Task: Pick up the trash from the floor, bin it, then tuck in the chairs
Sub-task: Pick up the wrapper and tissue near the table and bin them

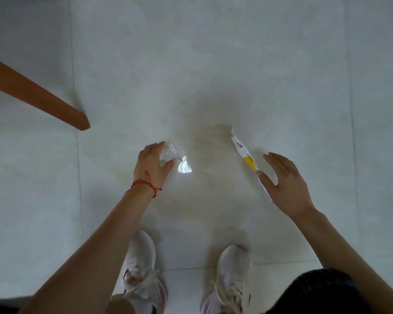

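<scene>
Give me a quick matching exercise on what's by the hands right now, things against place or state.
Things:
1. crumpled tissue
2. yellow-and-white wrapper
3. wooden chair leg
4. red string bracelet

Places or states:
A. far left, foot on the floor
B. around the left wrist
C. flat on the floor beside the open right hand
D. between the left hand fingers and thumb

Pairs: 1-D, 2-C, 3-A, 4-B

A home dining area, likely — pale tiled floor [213,64]; wooden chair leg [39,98].
</scene>
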`<act>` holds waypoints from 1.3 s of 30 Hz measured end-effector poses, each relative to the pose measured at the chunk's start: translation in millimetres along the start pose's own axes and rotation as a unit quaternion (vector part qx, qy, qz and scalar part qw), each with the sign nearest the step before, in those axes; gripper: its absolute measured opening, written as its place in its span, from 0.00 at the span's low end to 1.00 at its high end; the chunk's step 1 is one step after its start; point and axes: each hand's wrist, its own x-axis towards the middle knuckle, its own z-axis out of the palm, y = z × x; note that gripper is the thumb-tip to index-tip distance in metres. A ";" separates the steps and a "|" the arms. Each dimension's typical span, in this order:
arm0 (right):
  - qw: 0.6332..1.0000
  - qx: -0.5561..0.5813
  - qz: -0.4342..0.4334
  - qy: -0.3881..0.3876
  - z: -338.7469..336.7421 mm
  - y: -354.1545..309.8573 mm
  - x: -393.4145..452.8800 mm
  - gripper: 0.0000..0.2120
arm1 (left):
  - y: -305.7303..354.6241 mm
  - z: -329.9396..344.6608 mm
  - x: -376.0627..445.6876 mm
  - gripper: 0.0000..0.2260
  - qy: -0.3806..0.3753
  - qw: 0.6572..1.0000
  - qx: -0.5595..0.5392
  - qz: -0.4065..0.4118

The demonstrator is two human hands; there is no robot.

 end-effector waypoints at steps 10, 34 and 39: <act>0.998 0.047 -0.001 0.045 61.0 40.6 31.5 0.21 | -16.0 62.4 39.3 0.12 0.089 0.995 0.019 -0.026; 0.981 0.148 0.116 0.055 86.2 29.3 66.2 0.05 | 43.2 87.5 22.6 0.09 0.048 0.871 -0.452 -0.188; 0.921 0.336 0.189 0.044 75.6 17.8 64.2 0.06 | 45.3 81.9 22.5 0.10 0.037 0.868 -0.459 -0.186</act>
